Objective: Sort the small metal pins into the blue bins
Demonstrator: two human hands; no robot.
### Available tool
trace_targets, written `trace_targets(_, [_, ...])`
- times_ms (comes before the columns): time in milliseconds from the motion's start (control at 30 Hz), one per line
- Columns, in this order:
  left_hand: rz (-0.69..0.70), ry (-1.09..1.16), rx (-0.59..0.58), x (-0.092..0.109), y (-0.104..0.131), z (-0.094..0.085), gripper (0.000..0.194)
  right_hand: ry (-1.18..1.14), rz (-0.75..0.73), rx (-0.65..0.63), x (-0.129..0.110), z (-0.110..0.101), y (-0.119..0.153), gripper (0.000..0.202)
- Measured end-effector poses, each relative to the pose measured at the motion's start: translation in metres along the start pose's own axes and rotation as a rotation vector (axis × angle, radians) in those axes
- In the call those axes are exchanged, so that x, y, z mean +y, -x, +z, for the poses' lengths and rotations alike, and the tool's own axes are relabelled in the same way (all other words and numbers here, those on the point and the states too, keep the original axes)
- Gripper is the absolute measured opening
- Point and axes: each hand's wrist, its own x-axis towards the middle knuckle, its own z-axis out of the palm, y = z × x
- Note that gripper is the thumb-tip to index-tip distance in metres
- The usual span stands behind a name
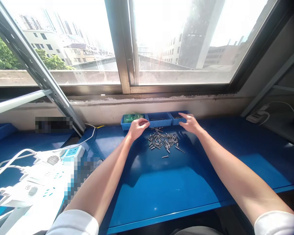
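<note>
Three blue bins stand in a row at the back of the blue table. The left bin (126, 126) contains green items, and dark thin pieces lie in the middle bin (159, 123). My left hand (137, 128) is over the front right of the left bin, its fingers pinched together; what they hold, if anything, is too small to tell. At the right bin (175, 121), which contains small metal pieces, my right hand (189, 123) has its thumb and fingers apart. A loose pile of metal rivets (163, 141) lies in front of the bins.
White power strips (46, 182) with plugs and cables cover the left side. A metal shelf post (63, 104) rises at the left, and a window sill runs behind the bins. Another blue bin (1, 132) is at the far left.
</note>
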Motion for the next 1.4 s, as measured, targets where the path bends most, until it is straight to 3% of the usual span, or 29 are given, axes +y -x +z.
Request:
trace_targets(167, [0.037,-0.337,0.183,0.006,-0.013,-0.031,0.028,0.005,-0.092,0.115,-0.013,0.011,0.015,0.036])
trace_targets(300, [0.146,-0.615,0.239,-0.003,-0.018,-0.061,0.022,-0.102,-0.185,-0.162,-0.037,0.029,0.026,0.020])
trace_targets(400, [0.098,-0.758,0.308,-0.012,-0.017,-0.082,0.024,-0.051,-0.124,-0.256,-0.051,0.044,0.031,0.030])
trace_targets(467, [0.052,-0.824,0.380,-0.016,-0.016,-0.086,0.026,0.004,-0.109,-0.306,-0.056,0.053,0.033,0.037])
trace_targets(533, [0.076,-0.849,0.390,-0.015,-0.015,-0.079,0.030,0.065,-0.126,-0.302,-0.059,0.059,0.033,0.033])
trace_targets(600, [0.182,-0.840,0.294,-0.008,-0.015,-0.061,0.030,0.090,-0.154,-0.321,-0.059,0.061,0.031,0.027])
trace_targets(733, [0.401,-0.672,-0.065,0.012,-0.016,-0.009,0.029,0.099,-0.179,-0.370,-0.056,0.060,0.026,0.021])
trace_targets(800, [0.352,-0.646,-0.239,0.018,-0.015,0.015,0.030,0.081,-0.186,-0.369,-0.056,0.059,0.025,0.016])
trace_targets(833, [0.313,-0.635,-0.269,0.019,-0.014,0.025,0.030,0.061,-0.180,-0.349,-0.056,0.060,0.025,0.015])
trace_targets(900, [0.239,-0.615,-0.272,0.018,-0.012,0.040,0.033,-0.011,-0.153,-0.289,-0.057,0.060,0.024,0.013])
trace_targets(1000, [0.199,-0.511,-0.164,0.013,-0.004,0.052,0.034,-0.208,-0.119,-0.230,-0.057,0.060,0.023,0.013])
trace_targets(1067, [0.201,-0.444,-0.097,0.011,0.002,0.055,0.032,-0.353,-0.119,-0.228,-0.057,0.059,0.022,0.015])
trace_targets(1200, [0.224,-0.403,-0.121,0.008,0.009,0.059,0.030,-0.504,-0.061,-0.208,-0.057,0.059,0.020,0.017])
trace_targets(1400, [0.253,-0.470,-0.056,0.007,0.015,0.062,0.026,-0.865,0.158,-0.222,-0.061,0.068,0.024,0.020])
